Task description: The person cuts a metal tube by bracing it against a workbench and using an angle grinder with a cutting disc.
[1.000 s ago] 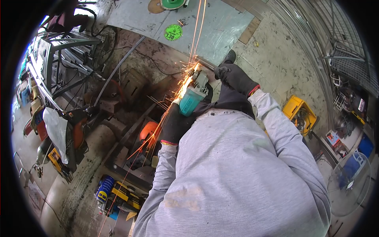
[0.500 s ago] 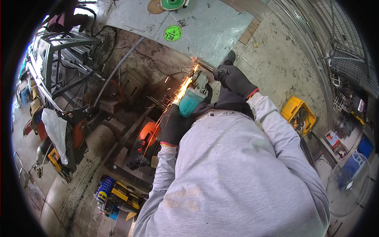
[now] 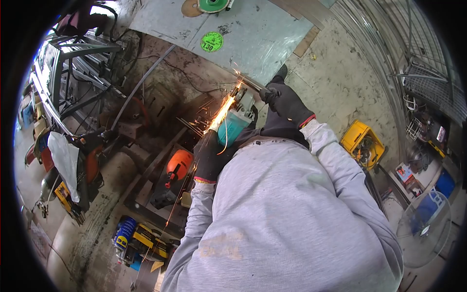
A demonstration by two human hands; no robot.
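Observation:
In a dark glove, my left hand (image 3: 209,156) is closed around the rear of a teal angle grinder (image 3: 232,127). Its metal head (image 3: 245,104) points up and to the right. My right hand (image 3: 288,101), gloved too, grips a narrow metal bar (image 3: 252,83) whose far end reaches up and left past the grinder head. Bright sparks (image 3: 223,110) stream down and left along the grinder's side toward my left forearm. Where the disc meets the bar is hidden by the glare.
A metal sheet (image 3: 253,36) bears a green disc (image 3: 212,5). An orange tool (image 3: 179,163) lies left of my left hand, above a blue spray can (image 3: 125,231). A yellow crate (image 3: 357,135) stands right. Metal frames (image 3: 61,80) fill the upper left; a round fan (image 3: 423,238) is lower right.
The whole view has shifted slightly. Both hands keep their grips, and the sparks continue, with a longer trail now reaching down past the orange tool.

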